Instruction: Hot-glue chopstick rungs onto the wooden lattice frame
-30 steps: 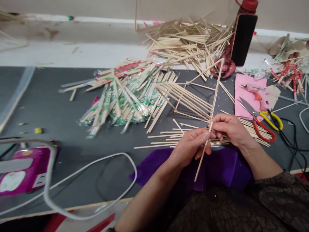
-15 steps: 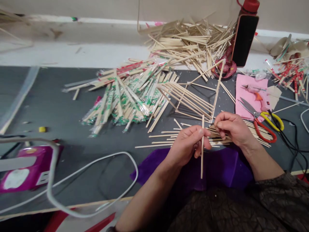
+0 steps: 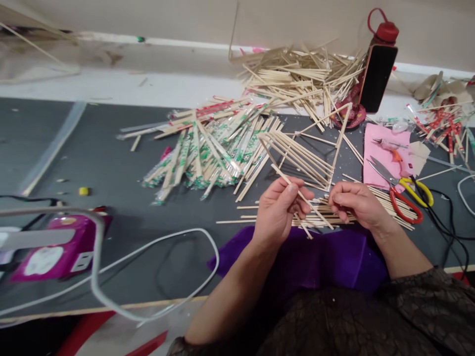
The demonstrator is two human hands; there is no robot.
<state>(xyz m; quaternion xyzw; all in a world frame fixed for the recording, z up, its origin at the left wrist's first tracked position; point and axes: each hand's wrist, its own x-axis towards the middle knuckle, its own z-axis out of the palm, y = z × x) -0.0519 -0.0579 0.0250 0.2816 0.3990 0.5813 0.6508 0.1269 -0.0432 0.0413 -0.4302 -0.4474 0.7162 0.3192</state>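
Note:
Between the thumb and fingers of my left hand (image 3: 280,207) a wooden chopstick (image 3: 315,210) is pinched, slanting down to the right. My right hand (image 3: 358,202) is closed beside it, fingertips pressed together; whatever they hold, if anything, I cannot make out. Just beyond both hands stands a frame of glued chopsticks (image 3: 302,153) with a row of parallel sticks. Loose chopsticks (image 3: 248,216) lie on the grey table under and around my hands. A purple cloth (image 3: 334,252) lies nearest my body.
Wrapped chopsticks (image 3: 208,153) lie left of the frame, and a bare chopstick pile (image 3: 297,74) behind it. At right are scissors (image 3: 399,185), a glue gun (image 3: 393,148) on a pink cloth (image 3: 373,136), and a phone (image 3: 378,79) against a red-capped bottle (image 3: 388,30). A white cable (image 3: 156,242) loops at left.
The chopstick in my left hand has turned from nearly upright to slanting. The view has shifted slightly, while my right hand stays closed near the frame's corner.

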